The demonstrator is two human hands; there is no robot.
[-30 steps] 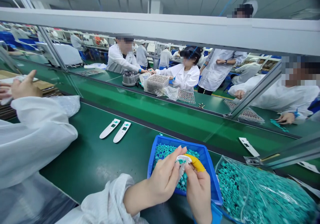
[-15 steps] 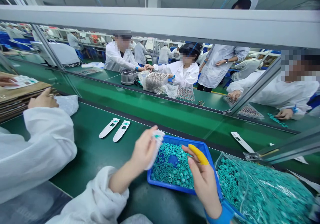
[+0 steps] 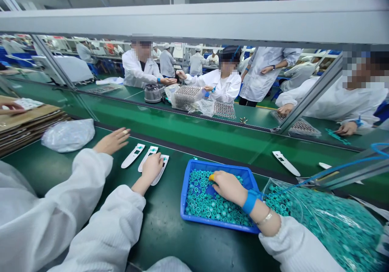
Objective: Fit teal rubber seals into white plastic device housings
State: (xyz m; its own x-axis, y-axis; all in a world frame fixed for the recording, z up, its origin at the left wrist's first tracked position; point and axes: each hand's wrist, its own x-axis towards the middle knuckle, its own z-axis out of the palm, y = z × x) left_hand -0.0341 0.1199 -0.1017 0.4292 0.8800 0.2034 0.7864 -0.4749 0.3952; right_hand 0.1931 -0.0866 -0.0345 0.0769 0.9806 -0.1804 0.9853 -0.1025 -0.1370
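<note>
My left hand (image 3: 152, 167) is closed over a long white plastic housing (image 3: 161, 175) on the green bench, fingers at its upper part. Two similar housings, one at the far left (image 3: 133, 156) and one in the middle (image 3: 147, 155), lie beside it; each has a dark square window and a teal piece near its top. My right hand (image 3: 228, 186), a yellow finger cot on one finger, reaches into a blue tray (image 3: 219, 226) of small teal rings and buttons (image 3: 199, 199). Its fingers bend down together among the parts; whatever is between the fingertips is hidden.
A co-worker's hand (image 3: 112, 141) reaches toward the housings from the left. A clear bag of teal parts (image 3: 331, 219) sits right of the tray. A plastic bag (image 3: 69, 135) and cardboard stack (image 3: 33, 124) are at left; another white housing (image 3: 286, 163) lies back right.
My left hand has brought the housing down and left onto the bench beside the other two. My right hand has dipped into the tray. The co-worker's hand has moved right, toward the housings.
</note>
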